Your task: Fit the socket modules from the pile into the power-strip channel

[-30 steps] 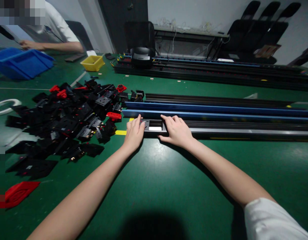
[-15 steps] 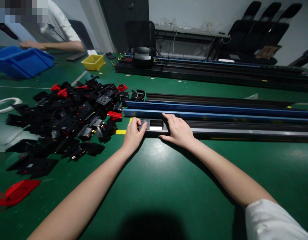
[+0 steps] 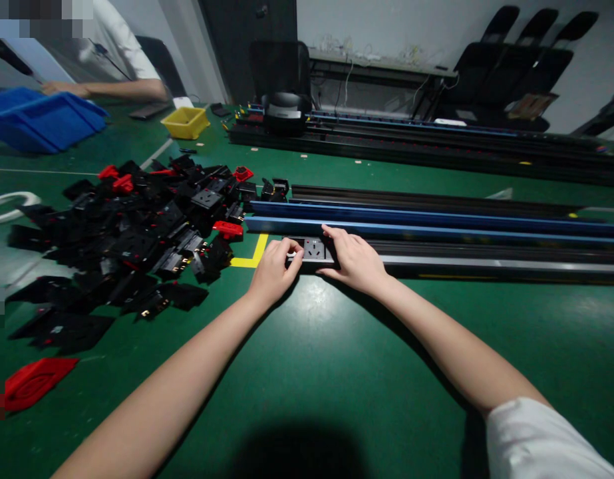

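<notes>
A long black rail (image 3: 451, 265) with a silver strip lies across the green table. In its left end sits a black power socket module (image 3: 314, 249) with slots in its face. My left hand (image 3: 274, 271) has its thumb and forefinger curled together at the left edge of this module, touching it. Over the rail just right of the module lies my right hand (image 3: 357, 261), thumb on the front side and fingers across the top, gripping the rail. The palm hides the part of the rail beneath.
Left of the rail lies a heap of black socket modules (image 3: 132, 239) with several red ones (image 3: 227, 230). Blue rails (image 3: 436, 229) run just behind. Farther back are a yellow bin (image 3: 185, 124), a blue bin (image 3: 47, 123), more rails (image 3: 411, 150) and a person's arm (image 3: 122, 90).
The socket module has slid right along the rail, covering the opening that showed between my hands. My left hand has moved right with it. My right hand has stayed in place.
</notes>
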Demonstrator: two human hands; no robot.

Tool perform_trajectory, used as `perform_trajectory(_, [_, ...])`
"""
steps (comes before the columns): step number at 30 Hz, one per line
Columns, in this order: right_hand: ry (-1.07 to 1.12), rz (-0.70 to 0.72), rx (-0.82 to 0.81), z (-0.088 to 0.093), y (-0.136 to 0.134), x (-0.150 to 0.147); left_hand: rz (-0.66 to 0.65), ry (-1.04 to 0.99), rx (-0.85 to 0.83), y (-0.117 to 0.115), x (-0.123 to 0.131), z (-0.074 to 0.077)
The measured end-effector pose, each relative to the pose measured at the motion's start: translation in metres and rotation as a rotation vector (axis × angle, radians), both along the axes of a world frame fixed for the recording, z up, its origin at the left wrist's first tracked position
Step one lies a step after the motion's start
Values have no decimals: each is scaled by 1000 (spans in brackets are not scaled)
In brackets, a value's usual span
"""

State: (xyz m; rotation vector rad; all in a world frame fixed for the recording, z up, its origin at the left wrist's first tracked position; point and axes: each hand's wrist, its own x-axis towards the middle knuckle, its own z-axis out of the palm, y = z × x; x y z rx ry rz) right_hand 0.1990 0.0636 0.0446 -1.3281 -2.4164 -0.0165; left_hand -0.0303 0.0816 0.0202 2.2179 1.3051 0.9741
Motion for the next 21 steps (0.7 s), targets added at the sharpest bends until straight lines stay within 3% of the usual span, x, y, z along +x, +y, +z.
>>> perform_trajectory(5, [-127, 90, 75, -2, -1, 3, -63, -48, 40, 0, -1, 1])
perform_trajectory(12, [-306, 139, 81, 3, -1, 4, 221, -440, -176, 10, -3, -4])
perform_trajectory(16, [-343, 123, 58, 7, -1, 3, 255, -624, -232, 21, -5, -14])
perform_trajectory(21, [-343, 115, 10, 12, -2, 0, 245, -603, -234, 21, -5, -17])
